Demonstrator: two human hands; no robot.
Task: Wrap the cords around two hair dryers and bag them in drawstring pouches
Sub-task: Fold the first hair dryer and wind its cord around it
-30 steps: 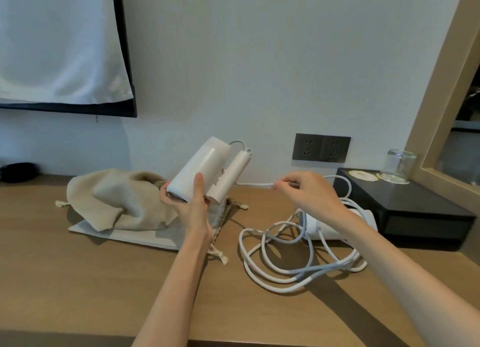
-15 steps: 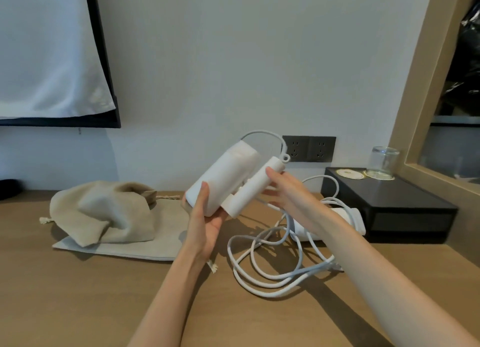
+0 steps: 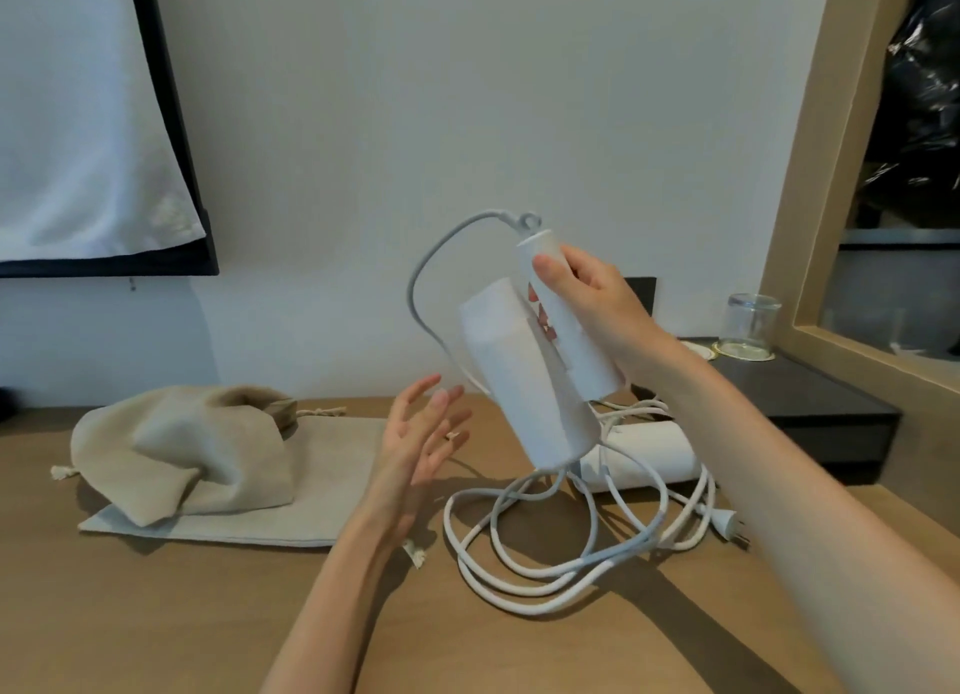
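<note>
on the pale wood-grain counter (image 3: 156,615), white rubbery cord (image 3: 550,574) lies in slack, overlapping loops, its plug (image 3: 727,524) at the right end, none of it yet wound. the left hand (image 3: 421,433), which cradled the dryer half a second ago, has let go and hovers just beside it, grip spread and empty, fingers straight. behind it a flat beige cloth drawstring pouch (image 3: 332,485) lies on the counter, with a second, rumpled pouch (image 3: 182,449) slumped on its left part. the folding hair dryer (image 3: 524,381), smooth matte white with its handle folded against the cylindrical barrel, is now held tilted above the loops by the right hand (image 3: 587,303), whose grip is curled round the handle. the cord springs in a stiff arc from the handle's top end and drops behind the barrel. the handover looks meant to free the left hand to gather cord and start winding. the second hair dryer (image 3: 649,454) rests on the counter among the loops. farther back, a clear glass tumbler (image 3: 748,324) stands on a black box (image 3: 810,407) by the wall.
</note>
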